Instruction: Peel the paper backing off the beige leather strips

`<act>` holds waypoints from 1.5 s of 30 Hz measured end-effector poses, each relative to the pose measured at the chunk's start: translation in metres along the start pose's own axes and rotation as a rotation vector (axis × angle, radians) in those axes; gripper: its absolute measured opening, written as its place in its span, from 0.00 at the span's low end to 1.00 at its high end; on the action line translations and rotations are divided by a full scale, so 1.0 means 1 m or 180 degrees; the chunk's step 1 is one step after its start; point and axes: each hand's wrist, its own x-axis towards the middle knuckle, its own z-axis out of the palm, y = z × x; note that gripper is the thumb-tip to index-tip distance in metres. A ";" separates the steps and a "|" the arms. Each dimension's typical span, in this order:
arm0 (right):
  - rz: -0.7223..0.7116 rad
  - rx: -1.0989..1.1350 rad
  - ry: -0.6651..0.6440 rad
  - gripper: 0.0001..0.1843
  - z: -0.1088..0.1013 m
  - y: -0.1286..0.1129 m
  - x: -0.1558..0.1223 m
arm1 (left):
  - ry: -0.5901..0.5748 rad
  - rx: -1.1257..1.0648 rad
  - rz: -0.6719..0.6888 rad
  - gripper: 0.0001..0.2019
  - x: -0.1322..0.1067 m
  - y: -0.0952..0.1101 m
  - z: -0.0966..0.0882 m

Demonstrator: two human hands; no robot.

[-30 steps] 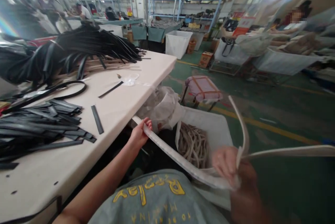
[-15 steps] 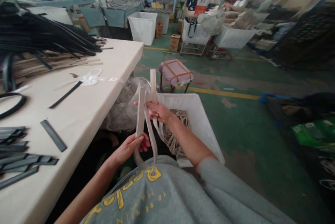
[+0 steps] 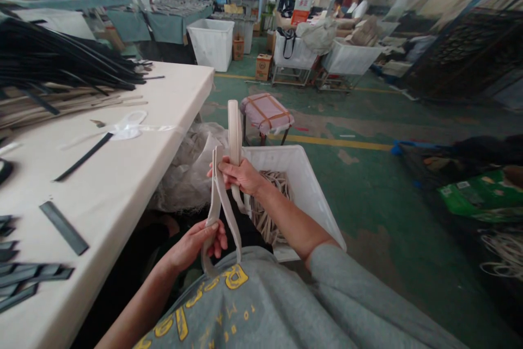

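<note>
The cream strap (image 3: 234, 126), flat and matte, is held before the chest folded into a long loop, ends at 12 o'clock, bend at 6; the right hand (image 3: 241, 175) pinches its upper legs; the left hand (image 3: 195, 244) curls round the bend; white bin (image 3: 314, 196) at 3 o'clock, tabletop (image 3: 134, 169) at 9.

Table (image 3: 134, 164) stands at left, heap of strips (image 3: 61, 60) on its far end. Bin (image 3: 314, 196) sits just right of it, loose strips (image 3: 267, 218) inside, stool (image 3: 265, 112) behind. A folded strip (image 3: 234, 126) hangs before the bin, right hand (image 3: 239, 175) above left hand (image 3: 196, 243).
</note>
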 end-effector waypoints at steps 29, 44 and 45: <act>-0.1392 -0.1696 0.1256 0.26 -0.034 -0.055 -0.062 | 0.0968 0.3103 0.1462 0.20 0.055 -0.020 0.033; -0.0856 -0.3254 0.2222 0.34 -0.134 -0.036 -0.104 | 0.2420 0.2458 0.1395 0.26 0.028 -0.010 -0.063; -0.0832 -0.3220 0.2284 0.35 -0.134 -0.039 -0.110 | 0.2484 0.2413 0.1423 0.26 0.027 -0.010 -0.069</act>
